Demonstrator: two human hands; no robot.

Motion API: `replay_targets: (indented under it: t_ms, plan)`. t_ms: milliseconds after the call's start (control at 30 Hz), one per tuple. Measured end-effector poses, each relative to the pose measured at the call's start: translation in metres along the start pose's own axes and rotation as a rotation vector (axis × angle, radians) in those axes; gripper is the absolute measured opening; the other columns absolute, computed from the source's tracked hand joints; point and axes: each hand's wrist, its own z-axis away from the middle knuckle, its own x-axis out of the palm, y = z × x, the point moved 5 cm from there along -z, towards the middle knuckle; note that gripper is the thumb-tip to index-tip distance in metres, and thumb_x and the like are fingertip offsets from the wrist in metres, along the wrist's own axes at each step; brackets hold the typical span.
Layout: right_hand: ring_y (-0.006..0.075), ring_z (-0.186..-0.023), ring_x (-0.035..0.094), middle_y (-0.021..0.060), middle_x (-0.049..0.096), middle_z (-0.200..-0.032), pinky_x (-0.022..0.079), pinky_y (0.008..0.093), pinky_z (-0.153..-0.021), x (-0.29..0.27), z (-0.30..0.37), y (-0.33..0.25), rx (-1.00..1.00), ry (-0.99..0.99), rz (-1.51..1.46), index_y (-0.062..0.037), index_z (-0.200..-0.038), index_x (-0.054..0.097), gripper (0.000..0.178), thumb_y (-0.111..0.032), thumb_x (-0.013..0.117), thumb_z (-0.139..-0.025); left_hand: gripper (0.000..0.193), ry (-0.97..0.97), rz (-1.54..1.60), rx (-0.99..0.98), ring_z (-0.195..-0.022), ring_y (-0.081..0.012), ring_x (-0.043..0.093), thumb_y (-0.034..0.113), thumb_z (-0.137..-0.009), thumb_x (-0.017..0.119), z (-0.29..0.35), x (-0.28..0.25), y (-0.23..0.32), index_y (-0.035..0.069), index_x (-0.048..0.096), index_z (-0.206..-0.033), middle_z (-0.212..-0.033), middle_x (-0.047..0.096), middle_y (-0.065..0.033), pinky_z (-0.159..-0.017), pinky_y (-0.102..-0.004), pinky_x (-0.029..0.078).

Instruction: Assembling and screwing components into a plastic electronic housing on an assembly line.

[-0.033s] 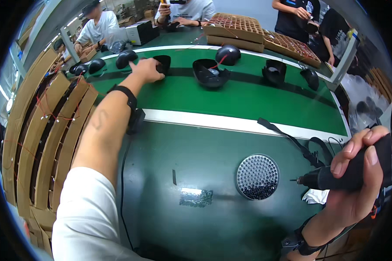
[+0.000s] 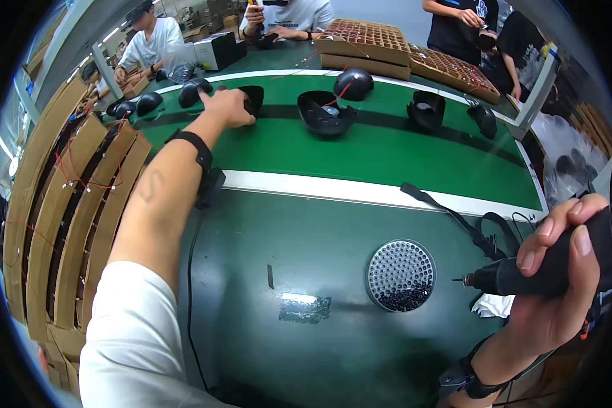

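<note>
Black shell [image 2: 254, 98] lies on the green belt [image 2: 360, 160], upper left of centre in the frame. My left hand [image 2: 226, 109] is at its left side, fingers bent; I cannot tell whether they grip it or only touch it. My right hand [image 2: 564, 255], at the right edge, is closed around a black handheld driver [image 2: 551, 270], its thin bit pointing left. A cupped shell [image 2: 327, 117] and a rounded shell [image 2: 354, 84] sit at upper centre. Nearer, right of centre, a round dimpled dish [image 2: 401, 275] holds small dark pieces. Cardboard trays [image 2: 75, 224] with red wires stand at the left.
</note>
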Motion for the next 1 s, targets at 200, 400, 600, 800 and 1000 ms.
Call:
replay_targets:
  t_ms: [200, 400, 600, 800, 1000]
  plan:
    - [0.0119, -0.06, 0.053, 0.0129, 0.056, -0.089, 0.045, 0.0221, -0.056, 0.003, -0.002, -0.004, 0.032, 0.001, 0.01, -0.0001, -0.111, 0.045, 0.023, -0.017, 0.052, -0.098, 0.074, 0.087, 0.103, 0.628, -0.118, -0.0412, 0.06, 0.004, -0.074, 0.074, -0.005, -0.023, 0.098, 0.01, 0.05, -0.144, -0.121, 0.065, -0.0221, -0.098, -0.0465, 0.05]
    - [0.013, -0.059, 0.053, 0.0132, 0.056, -0.086, 0.045, 0.0227, -0.055, -0.001, 0.006, -0.009, 0.029, 0.02, 0.142, -0.0001, -0.111, 0.044, 0.025, -0.018, 0.053, -0.097, 0.091, 0.157, -0.103, 0.879, -0.127, -0.0373, 0.057, -0.005, -0.068, 0.078, -0.015, -0.013, 0.157, 0.024, 0.046, -0.148, -0.136, 0.06, -0.0179, -0.102, -0.0459, 0.049]
    - [0.0141, -0.062, 0.053, 0.0134, 0.056, -0.089, 0.045, 0.0239, -0.059, -0.01, 0.001, 0.009, 0.17, 0.085, -0.003, -0.0001, -0.113, 0.046, 0.027, -0.019, 0.055, -0.096, 0.096, -0.288, -0.016, 0.638, -0.136, -0.0408, 0.046, 0.015, -0.058, 0.093, -0.01, -0.017, 0.126, 0.02, 0.054, -0.145, -0.143, 0.052, -0.0164, -0.104, -0.0462, 0.046]
    - [0.016, -0.064, 0.056, 0.0153, 0.062, -0.087, 0.046, 0.0242, -0.06, -0.014, -0.005, 0.033, 0.088, -0.106, -0.084, 0.0024, -0.115, 0.055, 0.028, -0.019, 0.056, -0.096, 0.085, 0.093, 0.464, 0.784, -0.124, -0.0355, 0.051, 0.021, -0.066, 0.086, 0.09, -0.031, 0.103, -0.001, 0.053, -0.141, -0.127, 0.051, -0.018, -0.107, -0.0398, 0.042]
    - [0.0164, -0.064, 0.054, 0.0144, 0.062, -0.086, 0.045, 0.0269, -0.06, 0.001, 0.007, 0.067, 0.11, -0.035, -0.098, 0.0027, -0.11, 0.057, 0.023, -0.016, 0.053, -0.096, 0.085, 0.083, 0.771, 0.79, -0.122, -0.0379, 0.052, 0.015, -0.065, 0.081, 0.253, -0.047, 0.09, -0.004, 0.052, -0.142, -0.128, 0.049, -0.021, -0.108, -0.0424, 0.04]
